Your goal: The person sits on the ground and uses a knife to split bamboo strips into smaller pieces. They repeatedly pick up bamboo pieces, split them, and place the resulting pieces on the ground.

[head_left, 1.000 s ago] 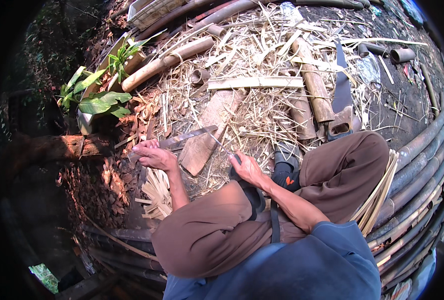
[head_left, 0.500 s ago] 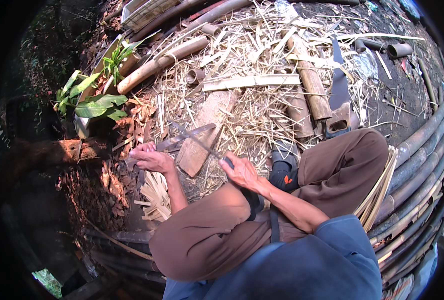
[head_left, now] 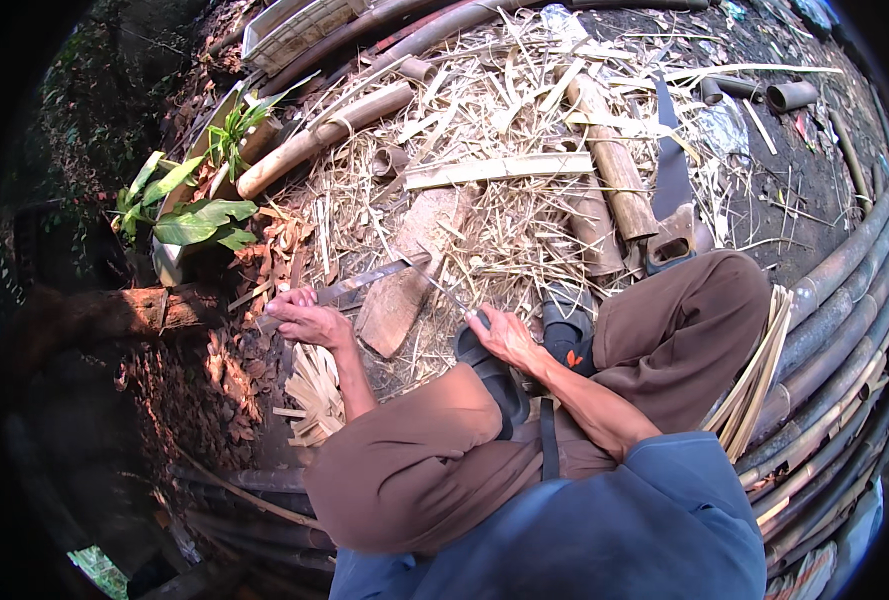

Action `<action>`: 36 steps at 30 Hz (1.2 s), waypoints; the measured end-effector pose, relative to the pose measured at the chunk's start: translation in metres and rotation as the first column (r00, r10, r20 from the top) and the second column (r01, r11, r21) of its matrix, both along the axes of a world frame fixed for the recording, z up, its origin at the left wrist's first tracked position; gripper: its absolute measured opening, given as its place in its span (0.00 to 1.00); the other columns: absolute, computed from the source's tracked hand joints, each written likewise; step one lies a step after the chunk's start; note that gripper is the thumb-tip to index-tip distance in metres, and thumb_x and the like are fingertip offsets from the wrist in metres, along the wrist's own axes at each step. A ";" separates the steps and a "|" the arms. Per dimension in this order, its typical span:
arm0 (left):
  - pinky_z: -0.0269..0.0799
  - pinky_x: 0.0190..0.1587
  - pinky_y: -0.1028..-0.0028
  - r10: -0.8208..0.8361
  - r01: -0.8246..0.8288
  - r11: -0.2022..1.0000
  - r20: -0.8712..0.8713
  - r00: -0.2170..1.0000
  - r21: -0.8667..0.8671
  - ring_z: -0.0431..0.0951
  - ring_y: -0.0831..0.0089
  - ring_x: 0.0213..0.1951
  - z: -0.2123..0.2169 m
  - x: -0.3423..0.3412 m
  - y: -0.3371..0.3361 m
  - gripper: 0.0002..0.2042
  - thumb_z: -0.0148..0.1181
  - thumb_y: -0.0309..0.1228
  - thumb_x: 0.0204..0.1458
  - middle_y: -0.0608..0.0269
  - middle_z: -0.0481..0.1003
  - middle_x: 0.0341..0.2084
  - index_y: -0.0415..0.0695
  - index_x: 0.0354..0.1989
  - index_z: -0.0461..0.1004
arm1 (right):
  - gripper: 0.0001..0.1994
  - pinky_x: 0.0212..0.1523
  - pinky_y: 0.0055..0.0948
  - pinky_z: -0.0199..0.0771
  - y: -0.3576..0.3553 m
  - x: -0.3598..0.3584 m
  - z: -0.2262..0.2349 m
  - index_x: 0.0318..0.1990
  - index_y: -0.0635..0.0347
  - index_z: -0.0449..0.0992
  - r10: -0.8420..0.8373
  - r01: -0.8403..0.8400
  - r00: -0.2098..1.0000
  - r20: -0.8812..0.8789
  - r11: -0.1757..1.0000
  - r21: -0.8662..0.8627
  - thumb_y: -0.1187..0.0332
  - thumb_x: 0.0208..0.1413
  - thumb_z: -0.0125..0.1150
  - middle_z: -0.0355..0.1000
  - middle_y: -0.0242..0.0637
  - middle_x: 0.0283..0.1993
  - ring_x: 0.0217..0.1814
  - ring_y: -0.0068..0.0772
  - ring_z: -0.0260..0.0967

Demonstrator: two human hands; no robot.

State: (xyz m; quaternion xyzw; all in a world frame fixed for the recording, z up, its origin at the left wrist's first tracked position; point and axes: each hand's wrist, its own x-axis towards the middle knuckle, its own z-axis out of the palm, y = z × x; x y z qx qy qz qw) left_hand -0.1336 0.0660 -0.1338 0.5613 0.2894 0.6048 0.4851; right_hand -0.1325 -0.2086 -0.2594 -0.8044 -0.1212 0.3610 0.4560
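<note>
Change: since the earlier frames the right hand (head_left: 504, 335) has come up off the knee and now pinches a thin bamboo sliver; the left hand (head_left: 304, 320) stays where it was, gripping the knife.
Far left: green-leaved plant (head_left: 199, 215) above a dark log (head_left: 114, 310).
Left hand: closed around the handle of a long knife (head_left: 364, 283), whose blade points right and slightly up, lying across a flat wooden block (head_left: 409, 265).
Below left hand: stack of short cut bamboo slats (head_left: 314, 395) on the ground, near the forearm.
Centre: bamboo sliver (head_left: 434, 283) runs from the right fingertips up and left to the blade, crossing over the block.
Right hand: fingers pressed together on the sliver's lower end, just above the brown-trousered knee (head_left: 434, 460).
Right of hand: black sandal (head_left: 564, 320).
Upper right: thick bamboo section (head_left: 614, 165) amid straw-like shavings, a saw (head_left: 672, 190) beside it.
Far right: bundle of pale strips (head_left: 759, 375) against stacked bamboo poles (head_left: 844, 300).
</note>
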 end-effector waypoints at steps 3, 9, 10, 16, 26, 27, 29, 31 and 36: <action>0.55 0.26 0.80 -0.170 0.189 0.979 0.217 0.961 -0.072 0.57 0.81 0.23 0.013 0.005 -0.004 0.22 0.44 0.53 0.65 0.73 0.56 0.21 0.45 0.32 0.62 | 0.30 0.54 0.48 0.66 -0.005 0.003 -0.009 0.52 0.66 0.71 -0.094 0.091 0.990 -0.101 0.995 -0.041 0.44 0.62 0.45 0.72 0.65 0.46 0.54 0.61 0.69; 0.67 0.33 0.78 -0.013 0.021 0.976 -0.041 0.999 0.215 0.68 0.80 0.30 -0.001 0.040 0.006 0.19 0.51 0.50 0.63 0.67 0.71 0.28 0.45 0.42 0.69 | 0.23 0.20 0.32 0.60 0.007 0.014 -0.030 0.36 0.58 0.68 -0.322 0.332 0.940 -0.117 0.940 0.081 0.45 0.63 0.47 0.66 0.36 0.20 0.19 0.30 0.62; 0.70 0.34 0.76 -0.051 0.050 0.984 0.001 0.999 0.168 0.71 0.80 0.30 0.003 0.044 0.000 0.17 0.52 0.48 0.62 0.66 0.73 0.28 0.45 0.40 0.69 | 0.21 0.14 0.28 0.56 0.007 0.018 -0.018 0.32 0.56 0.67 -0.317 0.336 0.937 -0.149 0.933 0.129 0.46 0.64 0.48 0.63 0.31 0.17 0.14 0.24 0.59; 0.66 0.27 0.78 -0.447 0.444 0.894 0.137 0.884 0.053 0.68 0.81 0.23 0.018 0.064 -0.027 0.17 0.51 0.46 0.64 0.69 0.68 0.20 0.42 0.37 0.70 | 0.17 0.23 0.28 0.60 -0.010 0.044 0.128 0.47 0.61 0.69 -0.151 0.114 0.981 0.119 0.956 0.269 0.54 0.66 0.49 0.64 0.31 0.23 0.22 0.22 0.59; 0.53 0.33 0.76 -0.647 0.641 0.759 -0.027 0.762 -0.119 0.57 0.81 0.26 0.012 0.049 -0.068 0.29 0.43 0.59 0.63 0.73 0.61 0.19 0.44 0.23 0.66 | 0.24 0.30 0.26 0.62 -0.014 0.041 0.273 0.66 0.59 0.61 0.008 -0.054 0.994 0.107 0.895 0.443 0.56 0.69 0.43 0.61 0.28 0.27 0.27 0.20 0.57; 0.53 0.33 0.76 -0.649 0.639 0.759 -0.058 0.759 -0.129 0.57 0.81 0.26 0.011 0.048 -0.072 0.29 0.43 0.59 0.62 0.73 0.61 0.19 0.45 0.22 0.64 | 0.24 0.30 0.26 0.62 -0.013 0.041 0.276 0.66 0.59 0.61 0.019 -0.063 0.995 0.101 0.889 0.453 0.56 0.69 0.43 0.61 0.28 0.27 0.27 0.20 0.57; 0.53 0.33 0.76 -0.674 0.665 0.733 -0.014 0.739 -0.141 0.57 0.81 0.26 0.011 0.048 -0.078 0.28 0.45 0.58 0.62 0.74 0.60 0.19 0.46 0.21 0.63 | 0.23 0.31 0.25 0.63 -0.012 0.042 0.274 0.66 0.58 0.61 0.035 -0.081 0.994 0.108 0.886 0.456 0.57 0.69 0.44 0.62 0.30 0.28 0.29 0.20 0.57; 0.53 0.33 0.77 -0.678 0.668 0.731 -0.035 0.734 -0.139 0.57 0.82 0.26 0.016 0.047 -0.086 0.27 0.45 0.58 0.62 0.74 0.59 0.19 0.46 0.22 0.63 | 0.23 0.32 0.25 0.63 -0.011 0.043 0.274 0.66 0.58 0.61 0.053 -0.106 0.990 0.131 0.889 0.445 0.58 0.69 0.44 0.62 0.30 0.28 0.29 0.20 0.58; 0.54 0.34 0.77 -0.696 0.685 0.715 -0.052 0.716 -0.141 0.59 0.82 0.28 0.015 0.045 -0.087 0.26 0.48 0.58 0.61 0.75 0.62 0.23 0.44 0.32 0.72 | 0.22 0.32 0.24 0.62 -0.005 0.043 0.263 0.66 0.58 0.61 0.034 -0.119 0.982 0.184 0.873 0.472 0.59 0.69 0.43 0.62 0.29 0.30 0.29 0.19 0.57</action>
